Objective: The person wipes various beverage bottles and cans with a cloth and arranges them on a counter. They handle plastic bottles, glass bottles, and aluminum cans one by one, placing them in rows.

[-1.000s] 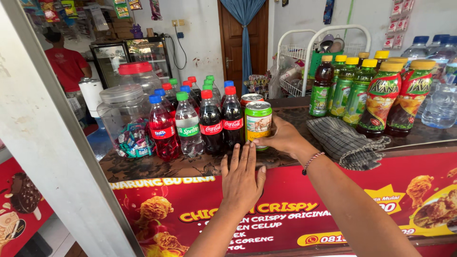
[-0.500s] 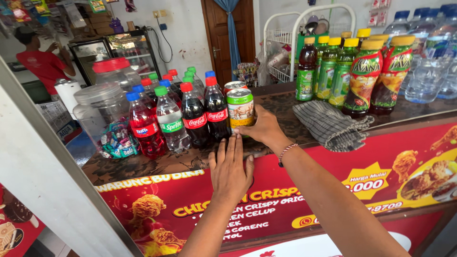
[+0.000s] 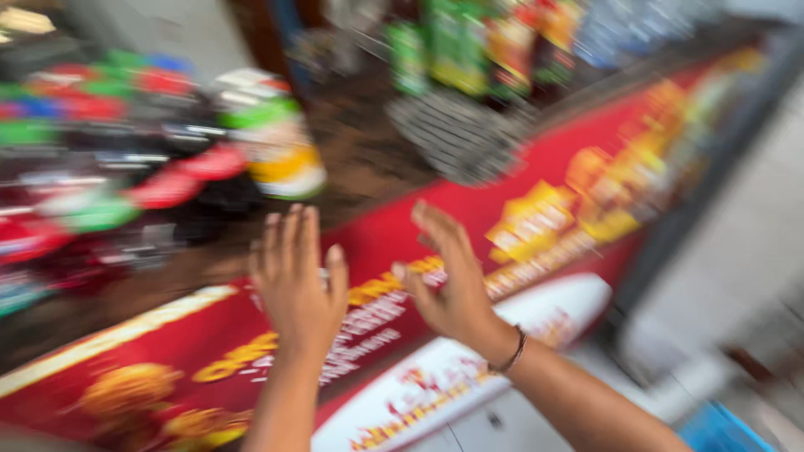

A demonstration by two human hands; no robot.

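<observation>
counter (image 3: 368,167): dark top, red banner along its front
left end: blurred row of soda bottles (image 3: 92,167) with red, green and blue caps
beside them: can (image 3: 280,138), green, white and yellow
middle: grey folded cloth (image 3: 456,134)
far end: tall bottles (image 3: 477,42)

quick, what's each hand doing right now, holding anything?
Left hand: open, fingers spread, holding nothing.
Right hand: open, holding nothing; the can stands apart on the counter.
</observation>
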